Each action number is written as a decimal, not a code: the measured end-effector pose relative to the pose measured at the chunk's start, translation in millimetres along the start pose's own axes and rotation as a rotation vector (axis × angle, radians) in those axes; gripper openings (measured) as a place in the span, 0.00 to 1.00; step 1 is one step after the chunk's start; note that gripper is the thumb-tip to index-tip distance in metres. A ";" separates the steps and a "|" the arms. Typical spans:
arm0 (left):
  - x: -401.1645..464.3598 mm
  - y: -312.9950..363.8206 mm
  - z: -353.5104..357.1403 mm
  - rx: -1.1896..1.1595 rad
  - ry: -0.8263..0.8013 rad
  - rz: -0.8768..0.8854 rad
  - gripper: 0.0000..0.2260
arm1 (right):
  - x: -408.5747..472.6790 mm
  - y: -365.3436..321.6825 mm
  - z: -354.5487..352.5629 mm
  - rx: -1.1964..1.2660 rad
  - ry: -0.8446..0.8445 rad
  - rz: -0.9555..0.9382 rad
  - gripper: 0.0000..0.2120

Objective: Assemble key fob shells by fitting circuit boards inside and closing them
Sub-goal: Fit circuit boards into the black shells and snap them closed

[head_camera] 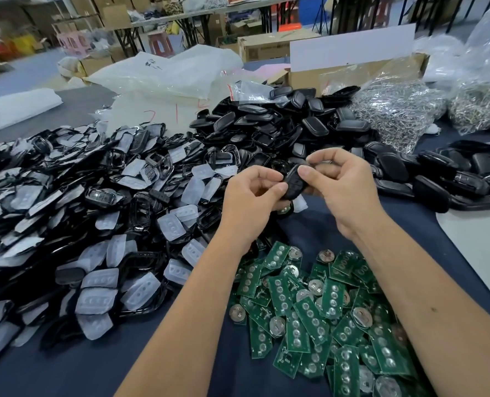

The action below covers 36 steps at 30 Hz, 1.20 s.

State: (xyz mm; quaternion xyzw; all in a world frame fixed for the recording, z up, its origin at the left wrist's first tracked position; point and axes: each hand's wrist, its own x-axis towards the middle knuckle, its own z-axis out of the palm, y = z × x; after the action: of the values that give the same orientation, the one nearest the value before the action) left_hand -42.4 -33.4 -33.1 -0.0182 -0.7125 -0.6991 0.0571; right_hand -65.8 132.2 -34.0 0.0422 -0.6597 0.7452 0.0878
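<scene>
Fingers (305,170) and thumbs of both hands pinch one black key fob shell (293,183), held above the worktop (180,362) between the left hand (249,196) and right hand (344,181). To close it well, align both halves and squeeze evenly along the seam. Green circuit boards (318,310) lie heaped below; loose shells lie piled at left.

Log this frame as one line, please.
stage: closing fob | left hand: grips fob | right hand: pinches fob | boards: near pile | shells: left pile
</scene>
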 end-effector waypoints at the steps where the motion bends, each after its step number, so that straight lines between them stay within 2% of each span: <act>1: 0.2 0.0 -1.5 0.021 -0.017 -0.004 0.04 | 0.1 0.1 -0.8 -0.023 -0.008 -0.002 0.06; 3: 0.9 0.7 -3.3 0.020 -0.040 -0.021 0.05 | -0.1 0.3 -0.6 0.010 -0.013 0.027 0.06; 9: 0.0 3.0 0.4 -0.135 0.014 -0.102 0.05 | -3.9 0.4 9.5 0.322 -0.019 0.177 0.10; 15: -1.4 6.4 3.3 -0.222 -0.039 -0.133 0.03 | -3.0 -2.1 10.1 0.469 -0.014 0.236 0.07; 22: 0.2 4.6 2.3 -0.164 -0.053 -0.159 0.05 | -5.7 -2.2 11.3 0.474 -0.024 0.240 0.05; 27: 4.2 3.0 -6.1 -0.051 -0.022 -0.156 0.06 | -6.1 -3.8 10.1 0.414 -0.127 0.231 0.12; 33: 3.4 7.9 -4.2 -0.265 -0.121 -0.201 0.07 | -4.7 -5.1 7.6 0.522 -0.178 0.280 0.17; 36: 2.0 9.1 -0.8 -0.286 -0.078 -0.206 0.07 | -5.2 -3.7 8.5 0.508 -0.156 0.272 0.17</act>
State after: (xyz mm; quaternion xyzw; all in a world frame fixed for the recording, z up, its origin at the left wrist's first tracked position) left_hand -43.4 -34.0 -23.8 0.0197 -0.6055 -0.7943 -0.0458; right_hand -60.5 123.8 -30.3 0.0311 -0.4566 0.8858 -0.0771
